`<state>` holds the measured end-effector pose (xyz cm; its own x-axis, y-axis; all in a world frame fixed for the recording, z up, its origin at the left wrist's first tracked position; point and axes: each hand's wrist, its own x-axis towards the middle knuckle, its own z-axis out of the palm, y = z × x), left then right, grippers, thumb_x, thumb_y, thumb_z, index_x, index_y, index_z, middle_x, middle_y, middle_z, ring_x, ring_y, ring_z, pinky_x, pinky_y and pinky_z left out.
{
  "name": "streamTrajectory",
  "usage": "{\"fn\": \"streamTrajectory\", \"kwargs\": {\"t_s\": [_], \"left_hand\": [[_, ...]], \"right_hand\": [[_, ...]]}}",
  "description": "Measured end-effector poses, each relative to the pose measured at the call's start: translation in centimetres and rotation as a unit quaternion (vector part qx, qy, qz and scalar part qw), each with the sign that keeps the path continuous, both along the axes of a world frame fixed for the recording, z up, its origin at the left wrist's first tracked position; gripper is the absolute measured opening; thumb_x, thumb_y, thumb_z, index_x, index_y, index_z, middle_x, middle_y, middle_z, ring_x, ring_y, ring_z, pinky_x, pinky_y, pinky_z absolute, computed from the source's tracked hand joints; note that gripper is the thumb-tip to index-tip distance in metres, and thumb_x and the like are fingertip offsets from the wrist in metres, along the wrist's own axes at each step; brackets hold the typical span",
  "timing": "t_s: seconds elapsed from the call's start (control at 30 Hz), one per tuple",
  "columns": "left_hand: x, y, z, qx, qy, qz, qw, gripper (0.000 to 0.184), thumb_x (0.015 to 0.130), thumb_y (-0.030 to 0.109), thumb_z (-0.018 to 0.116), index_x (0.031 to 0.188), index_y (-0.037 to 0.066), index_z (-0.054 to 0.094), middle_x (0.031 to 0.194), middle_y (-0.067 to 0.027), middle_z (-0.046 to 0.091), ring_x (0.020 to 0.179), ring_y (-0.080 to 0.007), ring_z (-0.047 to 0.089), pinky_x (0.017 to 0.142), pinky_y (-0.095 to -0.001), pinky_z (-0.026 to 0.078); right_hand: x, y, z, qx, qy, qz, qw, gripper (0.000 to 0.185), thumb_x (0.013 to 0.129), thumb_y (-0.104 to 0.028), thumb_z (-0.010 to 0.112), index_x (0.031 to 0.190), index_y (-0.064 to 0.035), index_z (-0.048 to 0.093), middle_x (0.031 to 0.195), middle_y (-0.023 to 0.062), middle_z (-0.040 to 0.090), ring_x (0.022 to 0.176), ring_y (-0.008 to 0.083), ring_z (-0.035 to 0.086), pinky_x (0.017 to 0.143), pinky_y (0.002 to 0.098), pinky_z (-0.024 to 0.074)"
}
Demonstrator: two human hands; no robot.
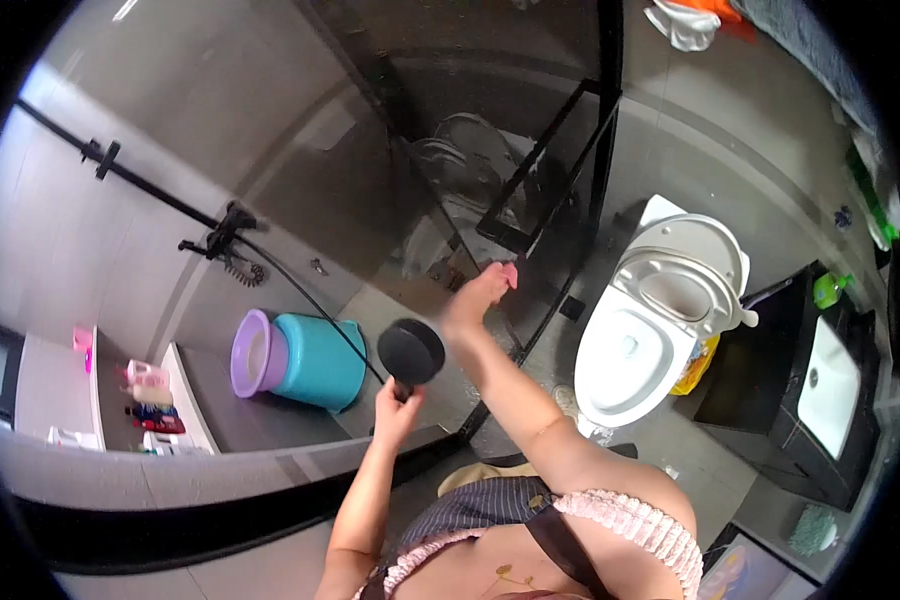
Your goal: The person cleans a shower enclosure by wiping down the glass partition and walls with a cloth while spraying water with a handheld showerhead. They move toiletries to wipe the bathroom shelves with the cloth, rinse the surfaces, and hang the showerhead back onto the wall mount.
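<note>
My left hand point(397, 408) is wrapped round the handle of a round black shower head point(411, 351), whose dark hose runs up to the left. In front of me my right arm reaches out, and my right hand point(478, 296) is close to the dark glass panel point(470, 60). Its fingers look curled, with something pink at their tips; I cannot tell whether that is a small pink thing or the fingertips themselves. Whitish streaks like suds point(475, 150) show on or behind the glass. A black towel-bar frame point(505, 237) is just beyond the right hand.
A turquoise bucket point(320, 362) lies beside a purple basin point(257, 353) at the left. Bottles point(150, 395) stand on a white ledge. To the right are a white toilet point(630, 375) with its lid up and a black washstand with a white sink point(830, 390). A black shower bracket point(228, 228) is on the wall.
</note>
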<state>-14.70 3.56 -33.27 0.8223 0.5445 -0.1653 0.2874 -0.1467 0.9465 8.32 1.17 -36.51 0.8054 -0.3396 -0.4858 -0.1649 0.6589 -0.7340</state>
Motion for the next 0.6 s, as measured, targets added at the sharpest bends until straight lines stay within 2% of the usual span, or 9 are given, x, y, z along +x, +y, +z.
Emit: {"fn": "streamTrajectory", "kwargs": {"t_s": [0.07,0.1,0.13,0.2,0.23,0.33,0.37,0.47,0.6], "left_hand": [[1.1,-0.1,2.3,0.017,-0.034,0.016,0.999,0.021,0.092,0.014,0.066,0.107,0.002,0.061,0.075,0.006,0.054,0.069,-0.0034,0.045,0.062,-0.0222,0.038],[2.4,-0.5,3.6,0.08,-0.088,0.018,0.993,0.018,0.095,0.023,0.064,0.095,0.007,0.056,0.071,0.0046,0.053,0.06,-0.004,0.045,0.052,-0.0239,0.036],[2.9,-0.3,4.9,0.111,-0.121,0.014,0.986,0.019,0.094,0.019,0.064,0.101,0.004,0.057,0.081,0.0022,0.056,0.07,-0.0066,0.049,0.06,-0.0256,0.041],[4.8,-1.1,6.8,0.183,-0.184,0.065,0.964,0.04,0.081,0.006,0.07,0.119,0.0,0.058,0.1,-0.0106,0.068,0.093,-0.0204,0.065,0.083,-0.0294,0.05],[5.4,-0.8,7.4,0.229,-0.183,0.058,0.954,0.044,0.079,0.004,0.071,0.121,0.001,0.057,0.104,-0.0133,0.068,0.096,-0.0226,0.066,0.085,-0.0303,0.05],[7.7,-1.4,8.7,0.254,-0.168,0.047,0.951,0.047,0.077,0.004,0.071,0.122,0.002,0.058,0.105,-0.0154,0.07,0.095,-0.0243,0.068,0.083,-0.0312,0.051],[8.4,-2.0,9.2,0.236,-0.154,0.043,0.959,0.046,0.077,0.004,0.072,0.122,0.003,0.06,0.103,-0.0149,0.071,0.092,-0.0238,0.07,0.081,-0.0312,0.052],[10.9,-3.8,9.6,0.278,-0.14,0.106,0.944,0.035,0.077,0.004,0.071,0.111,0.003,0.065,0.089,-0.0146,0.072,0.08,-0.0245,0.071,0.074,-0.0324,0.053],[11.8,-4.0,9.3,0.292,-0.133,0.163,0.933,0.019,0.078,0.005,0.069,0.097,0.003,0.068,0.08,-0.0181,0.069,0.075,-0.0268,0.071,0.068,-0.0341,0.052]], "right_hand": [[-3.2,-1.1,5.9,-0.031,-0.065,0.071,0.995,0.066,0.101,-0.037,0.036,0.152,-0.0008,0.016,0.159,0.02,0.015,0.147,0.0329,0.015,0.116,0.0422,0.0108],[-4.2,-0.3,4.0,-0.031,-0.07,0.077,0.994,0.066,0.101,-0.037,0.036,0.152,-0.0008,0.016,0.159,0.02,0.015,0.147,0.033,0.015,0.116,0.0422,0.0108],[-5.3,1.7,-0.3,-0.254,-0.167,0.107,0.947,0.069,0.101,-0.04,0.034,0.151,0.0041,0.012,0.158,0.0255,0.011,0.147,0.0369,0.009,0.117,0.0448,0.0064],[-6.6,3.1,-5.7,-0.46,-0.257,0.132,0.84,0.073,0.102,-0.042,0.032,0.15,0.009,0.009,0.157,0.031,0.007,0.148,0.0408,0.004,0.118,0.0475,0.0019],[-7.1,3.0,-7.2,-0.445,-0.263,0.221,0.828,0.077,0.102,-0.044,0.032,0.149,0.0109,0.003,0.156,0.0337,0.002,0.147,0.0433,-0.001,0.118,0.0485,-0.0008],[-7.7,2.3,-7.5,-0.245,-0.298,0.249,0.888,0.084,0.103,-0.048,0.032,0.148,0.0136,-0.002,0.154,0.0379,-0.008,0.146,0.0469,-0.011,0.119,0.0501,-0.005],[-7.3,1.4,-7.6,-0.387,-0.301,0.328,0.808,0.084,0.102,-0.048,0.033,0.147,0.0147,0.0,0.154,0.0388,-0.007,0.146,0.0476,-0.011,0.118,0.0511,-0.0054],[-7.8,-1.2,-1.8,-0.208,-0.327,0.265,0.883,0.081,0.102,-0.045,0.035,0.143,0.0206,0.011,0.152,0.0419,0.001,0.144,0.0527,-0.005,0.117,0.0562,-0.0051],[-6.3,-2.7,-2.7,-0.372,-0.413,0.36,0.749,0.07,0.1,-0.032,0.038,0.135,0.0266,0.019,0.148,0.0437,0.014,0.138,0.0611,0.005,0.115,0.0605,-0.0009]]}}
